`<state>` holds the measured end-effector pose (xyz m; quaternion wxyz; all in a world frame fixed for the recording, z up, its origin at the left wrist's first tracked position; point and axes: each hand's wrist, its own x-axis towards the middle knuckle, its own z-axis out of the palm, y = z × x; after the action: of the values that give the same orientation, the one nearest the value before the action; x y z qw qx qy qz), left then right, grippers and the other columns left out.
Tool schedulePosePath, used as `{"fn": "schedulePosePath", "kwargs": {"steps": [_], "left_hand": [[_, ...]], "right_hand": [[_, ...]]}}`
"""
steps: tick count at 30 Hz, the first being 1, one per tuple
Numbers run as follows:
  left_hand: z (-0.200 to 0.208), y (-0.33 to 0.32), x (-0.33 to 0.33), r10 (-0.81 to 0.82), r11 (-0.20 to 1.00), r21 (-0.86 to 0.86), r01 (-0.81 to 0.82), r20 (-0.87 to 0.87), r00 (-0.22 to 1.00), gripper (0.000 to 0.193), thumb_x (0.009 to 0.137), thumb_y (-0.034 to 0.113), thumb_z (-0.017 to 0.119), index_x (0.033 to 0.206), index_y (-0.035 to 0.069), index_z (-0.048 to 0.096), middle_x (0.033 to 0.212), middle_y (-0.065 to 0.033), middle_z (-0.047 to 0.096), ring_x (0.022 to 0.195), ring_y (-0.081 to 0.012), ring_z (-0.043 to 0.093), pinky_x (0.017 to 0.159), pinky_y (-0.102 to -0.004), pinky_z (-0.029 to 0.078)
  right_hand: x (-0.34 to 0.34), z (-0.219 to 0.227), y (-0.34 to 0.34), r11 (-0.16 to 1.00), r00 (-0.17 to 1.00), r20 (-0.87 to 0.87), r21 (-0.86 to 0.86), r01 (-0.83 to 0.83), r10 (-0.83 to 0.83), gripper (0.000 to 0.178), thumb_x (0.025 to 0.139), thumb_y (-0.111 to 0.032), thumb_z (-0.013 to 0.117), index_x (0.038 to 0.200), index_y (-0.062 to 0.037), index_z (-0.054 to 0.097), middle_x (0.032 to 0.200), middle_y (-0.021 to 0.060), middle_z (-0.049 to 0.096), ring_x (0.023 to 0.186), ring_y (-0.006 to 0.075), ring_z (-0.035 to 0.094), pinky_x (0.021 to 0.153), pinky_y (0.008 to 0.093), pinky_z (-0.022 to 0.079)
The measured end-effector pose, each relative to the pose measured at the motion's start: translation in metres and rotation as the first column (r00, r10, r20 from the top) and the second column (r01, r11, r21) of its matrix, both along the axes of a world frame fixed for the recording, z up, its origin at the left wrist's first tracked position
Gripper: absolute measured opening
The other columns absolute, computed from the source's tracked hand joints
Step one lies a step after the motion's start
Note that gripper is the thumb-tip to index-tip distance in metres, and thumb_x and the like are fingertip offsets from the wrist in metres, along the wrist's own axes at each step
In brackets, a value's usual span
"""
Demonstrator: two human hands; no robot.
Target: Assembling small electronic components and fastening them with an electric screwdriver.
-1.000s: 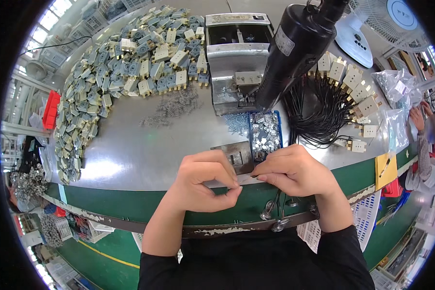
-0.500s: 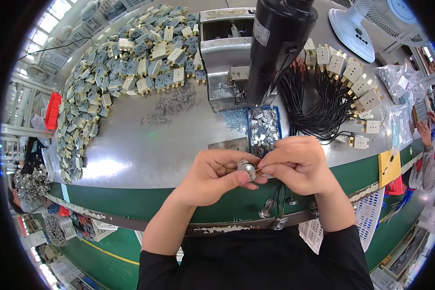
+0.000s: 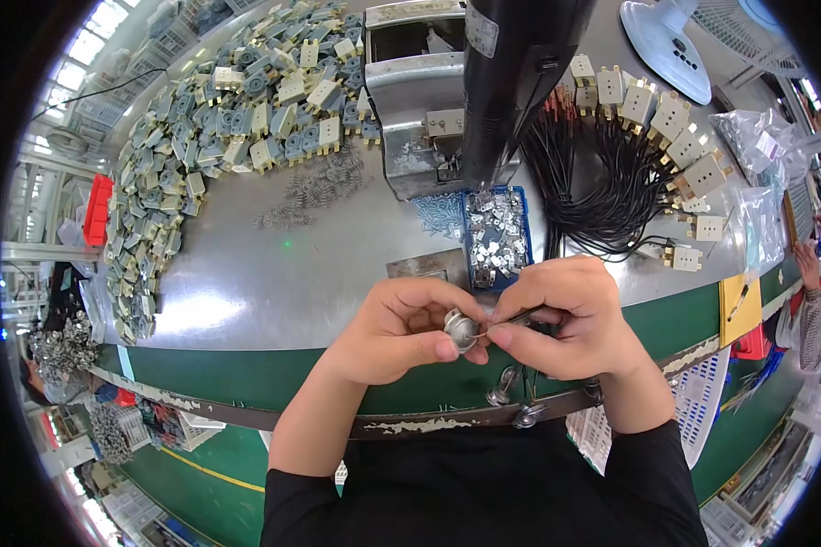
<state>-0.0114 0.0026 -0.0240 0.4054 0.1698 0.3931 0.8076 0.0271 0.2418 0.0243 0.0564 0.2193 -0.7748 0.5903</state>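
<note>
My left hand (image 3: 394, 333) grips a small round, silvery metal part (image 3: 461, 328) between thumb and fingers, its domed side showing. Close beside it, my right hand (image 3: 567, 317) pinches a thin wire (image 3: 527, 314), dark along its length and copper-coloured toward the tip. That tip reaches the metal part; whether it is fixed there I cannot tell. Below my right hand, similar round metal parts (image 3: 502, 387) lie on wires by the green table edge. Just beyond my fingers stands a blue tray (image 3: 467, 242) full of small metal clips, with a flat metal plate (image 3: 420, 266) to its left.
Grey and cream plug-like blocks (image 3: 237, 114) are heaped at the far left, loose springs (image 3: 315, 190) nearer. A metal machine (image 3: 410, 128) with a black cylinder (image 3: 509, 91) rises behind the tray. Black wires (image 3: 602, 210) with cream blocks lie right. A person's hand (image 3: 807, 264) shows far right.
The metal part has turned slightly in my left hand and sits a little lower. More of the dark wire now shows in my right-hand pinch. The view has shifted slightly.
</note>
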Motion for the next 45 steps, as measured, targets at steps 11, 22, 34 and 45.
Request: {"fn": "schedulePosePath", "kwargs": {"steps": [11,22,34,45], "left_hand": [[-0.008,0.002,-0.004,0.136,0.991,0.023,-0.135,-0.276,0.951,0.045,0.067,0.012,0.102,0.097,-0.003,0.071,0.095,-0.0151,0.072,0.081,-0.0228,0.074,0.072,-0.0329,0.060],[-0.008,0.007,0.000,0.313,0.812,0.005,-0.583,-0.847,0.429,0.038,0.062,0.007,0.103,0.081,0.001,0.070,0.078,-0.0111,0.073,0.072,-0.0176,0.072,0.064,-0.0286,0.056],[0.009,-0.003,-0.006,0.183,0.791,-0.026,-0.612,-0.943,0.277,0.020,0.073,-0.010,0.081,0.086,0.003,0.072,0.085,-0.0130,0.078,0.075,-0.0239,0.077,0.067,-0.0304,0.060],[-0.016,0.011,0.000,0.347,0.687,0.004,-0.726,-0.880,0.324,0.019,0.090,-0.001,0.073,0.106,0.000,0.064,0.091,-0.0165,0.076,0.077,-0.0245,0.076,0.068,-0.0313,0.060]], "right_hand": [[-0.001,-0.004,-0.008,0.997,0.990,-0.132,0.052,0.054,-0.047,0.015,0.072,-0.006,0.090,0.083,-0.0072,0.080,0.056,0.0013,0.056,0.045,0.0131,0.050,0.044,0.0291,0.031],[0.000,-0.015,-0.014,0.957,0.921,-0.376,0.215,0.193,-0.102,0.014,0.075,-0.004,0.087,0.079,-0.0051,0.074,0.059,0.0026,0.057,0.049,0.0212,0.058,0.046,0.0329,0.043],[0.003,-0.004,-0.014,0.969,0.952,-0.282,0.178,0.173,-0.118,0.022,0.077,-0.001,0.083,0.098,-0.0030,0.080,0.060,0.0013,0.057,0.047,0.0133,0.052,0.044,0.0293,0.037],[0.001,-0.006,-0.007,0.997,0.996,0.085,0.073,0.002,-0.008,0.032,0.089,0.001,0.071,0.121,0.0033,0.076,0.072,0.0110,0.066,0.062,0.0206,0.063,0.060,0.0326,0.047]]}}
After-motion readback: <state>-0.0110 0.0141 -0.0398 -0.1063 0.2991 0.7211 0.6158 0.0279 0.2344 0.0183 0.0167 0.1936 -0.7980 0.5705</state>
